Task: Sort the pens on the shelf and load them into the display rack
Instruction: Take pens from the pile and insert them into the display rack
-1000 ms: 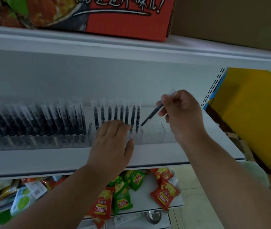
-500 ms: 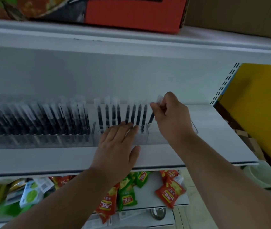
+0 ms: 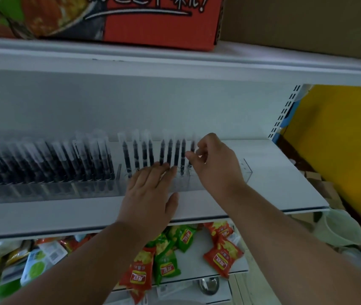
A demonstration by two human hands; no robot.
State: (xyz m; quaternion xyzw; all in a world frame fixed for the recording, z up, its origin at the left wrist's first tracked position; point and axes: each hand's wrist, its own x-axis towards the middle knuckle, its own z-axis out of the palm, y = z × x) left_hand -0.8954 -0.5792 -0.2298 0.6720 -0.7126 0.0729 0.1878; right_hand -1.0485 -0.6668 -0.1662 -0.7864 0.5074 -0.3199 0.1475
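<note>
On the white shelf (image 3: 274, 172), a clear display rack (image 3: 246, 170) runs from the far left to right of centre. Its left part is packed tight with dark pens (image 3: 49, 164) standing upright under clear caps. To the right, a looser row of pens (image 3: 144, 154) stands in separate slots. The left hand (image 3: 148, 194) lies flat on the rack's near edge, fingers straight and together, tips touching the bases of those pens. Just right, the right hand (image 3: 215, 166) has its fingers narrow, thumb and forefinger close around the top of the rightmost pen (image 3: 192, 148); whether they actually pinch it I cannot tell. Snack packets (image 3: 221, 254) lie on the lower shelf.
</note>
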